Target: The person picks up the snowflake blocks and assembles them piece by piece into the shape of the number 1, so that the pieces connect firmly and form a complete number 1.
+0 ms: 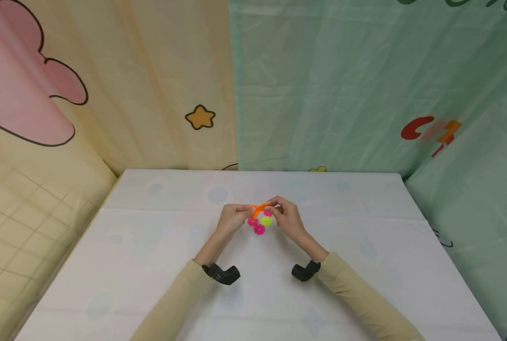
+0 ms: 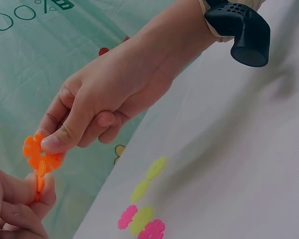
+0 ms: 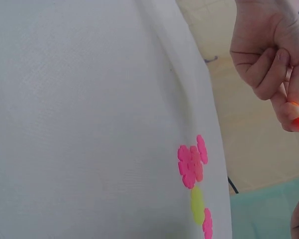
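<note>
Above the table, my left hand (image 1: pixel 232 219) pinches an orange flower-shaped plastic disc (image 2: pixel 40 185) that shows edge-on in the left wrist view. Thumb and fingers of my right hand (image 1: pixel 288 219) pinch a second orange flower-shaped disc (image 2: pixel 32 147). The two orange discs meet between the hands; whether their slots are locked together I cannot tell. Below and nearer me are pink flower-shaped discs (image 1: pixel 259 229) and a yellow-green disc (image 1: pixel 266 221). In the right wrist view, pink discs (image 3: pixel 187 167) overlap close to a yellow-green one (image 3: pixel 197 205).
A white cloth with faint patterns covers the table (image 1: pixel 151 284). Behind it hang a yellow curtain (image 1: pixel 164 71) and a green curtain (image 1: pixel 321 85). Each wrist wears a black camera mount (image 1: pixel 221 273), and both sleeves are beige.
</note>
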Available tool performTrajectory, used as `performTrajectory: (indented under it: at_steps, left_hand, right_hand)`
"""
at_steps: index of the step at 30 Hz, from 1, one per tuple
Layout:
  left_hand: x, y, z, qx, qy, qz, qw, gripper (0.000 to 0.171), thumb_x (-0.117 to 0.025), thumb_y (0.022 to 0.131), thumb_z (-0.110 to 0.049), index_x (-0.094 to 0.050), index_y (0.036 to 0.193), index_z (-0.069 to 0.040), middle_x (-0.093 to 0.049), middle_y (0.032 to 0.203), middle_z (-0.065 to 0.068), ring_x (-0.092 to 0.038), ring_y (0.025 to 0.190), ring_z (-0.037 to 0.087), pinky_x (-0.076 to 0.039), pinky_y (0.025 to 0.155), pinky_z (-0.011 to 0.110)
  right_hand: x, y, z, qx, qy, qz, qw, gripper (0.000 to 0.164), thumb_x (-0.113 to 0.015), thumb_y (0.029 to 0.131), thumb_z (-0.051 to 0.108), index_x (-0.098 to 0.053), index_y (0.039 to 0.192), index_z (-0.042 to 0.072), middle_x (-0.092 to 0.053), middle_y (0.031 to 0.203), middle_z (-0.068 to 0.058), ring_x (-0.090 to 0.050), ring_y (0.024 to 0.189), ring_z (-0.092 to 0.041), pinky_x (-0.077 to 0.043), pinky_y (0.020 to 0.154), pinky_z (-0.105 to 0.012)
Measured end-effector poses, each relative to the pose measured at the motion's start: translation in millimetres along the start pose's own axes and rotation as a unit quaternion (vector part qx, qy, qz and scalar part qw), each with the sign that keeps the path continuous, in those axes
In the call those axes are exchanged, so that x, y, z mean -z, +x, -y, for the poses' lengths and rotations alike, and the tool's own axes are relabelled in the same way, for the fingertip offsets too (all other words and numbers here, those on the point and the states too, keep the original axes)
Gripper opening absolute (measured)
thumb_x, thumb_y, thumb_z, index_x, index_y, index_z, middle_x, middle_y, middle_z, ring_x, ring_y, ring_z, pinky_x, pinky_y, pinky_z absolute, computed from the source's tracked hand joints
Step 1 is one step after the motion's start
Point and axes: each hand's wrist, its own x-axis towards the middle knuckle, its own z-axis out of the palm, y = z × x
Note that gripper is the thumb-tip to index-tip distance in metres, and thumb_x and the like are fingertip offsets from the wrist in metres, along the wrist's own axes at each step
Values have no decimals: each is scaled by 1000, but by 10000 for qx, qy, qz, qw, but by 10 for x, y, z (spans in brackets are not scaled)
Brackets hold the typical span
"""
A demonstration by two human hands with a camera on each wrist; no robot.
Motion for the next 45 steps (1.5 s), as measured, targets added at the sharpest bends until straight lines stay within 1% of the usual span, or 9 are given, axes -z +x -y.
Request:
performTrajectory:
  at_steps: [7, 19, 25, 29, 31, 34, 38, 42, 45]
  left_hand:
    - [-20, -19, 14, 77, -91, 88, 9999, 26, -66, 89, -16, -71, 107, 2, -71, 108, 17, -59, 84, 21, -40, 64, 21]
    - [-7, -9, 73, -4, -393, 309, 9987, 27, -65, 90, -17, -71, 108, 2, -69, 83, 13, -41, 54, 9, -32, 52, 20]
    - [2, -27, 59, -100, -492, 429, 9978, 28, -66, 90, -20, -71, 110, -2, -71, 93, 19, -44, 48, 8, -31, 49, 20]
    - [14, -35, 51, -199, -410, 391, 9982, 29, -66, 91, -23, -71, 110, -3, -72, 96, 20, -49, 48, 7, -32, 48, 20]
    - [17, -40, 52, -299, -343, 360, 9983, 29, -66, 91, -24, -71, 110, -3, -72, 95, 19, -52, 50, 9, -34, 50, 20]
    - [25, -46, 61, -595, -215, 325, 9975, 27, -66, 91, -22, -70, 113, -6, -72, 94, 16, -62, 59, 25, -36, 51, 20]
    - [34, -37, 88, -1192, -116, 410, 9920, 26, -65, 91, -17, -69, 116, -9, -71, 96, 13, -64, 76, 44, -39, 51, 19]
    - [41, -45, 98, -1570, 58, 511, 9863, 27, -68, 90, -20, -68, 115, -9, -70, 102, 12, -64, 75, 43, -45, 55, 20]
    - [43, -66, 89, -1747, 284, 405, 9834, 29, -70, 88, -23, -69, 113, -9, -70, 103, 9, -63, 68, 33, -47, 56, 21]
  right_hand:
    - [-57, 45, -324, -66, 74, -70, 9999, 11, -63, 90, 3, -66, 98, -4, -66, 94, -24, -35, 41, -3, -30, 42, -16]
    - [87, 132, -325, 113, -468, 365, 9982, 13, -68, 88, 13, -71, 97, 5, -72, 90, -12, -39, 44, -15, -37, 43, -20]
    - [189, 184, -273, 71, -394, 406, 9984, 15, -72, 85, 13, -75, 97, 4, -72, 91, -13, -53, 59, -38, -44, 50, -22]
    - [206, 189, -283, 75, -396, 333, 9986, 18, -73, 84, 15, -75, 98, 5, -73, 91, -13, -56, 64, -40, -44, 50, -22]
    - [204, 184, -290, 8, -400, 287, 9988, 18, -73, 84, 16, -75, 99, 5, -73, 89, -12, -57, 64, -41, -42, 49, -21]
    - [192, 175, -300, -96, -401, 214, 9989, 18, -73, 85, 16, -75, 99, 6, -73, 88, -12, -58, 66, -41, -41, 49, -21]
    - [170, 170, -302, -111, -452, 138, 9988, 18, -72, 85, 15, -74, 100, 5, -74, 89, -13, -59, 63, -28, -43, 52, -20]
    - [150, 166, -291, -15, -404, 53, 9992, 17, -73, 85, 14, -75, 98, 5, -74, 89, -13, -57, 62, -19, -43, 51, -20]
    - [121, 170, -293, 95, -423, 37, 9991, 16, -73, 84, 14, -75, 97, 5, -74, 89, -12, -56, 61, -16, -42, 49, -20]
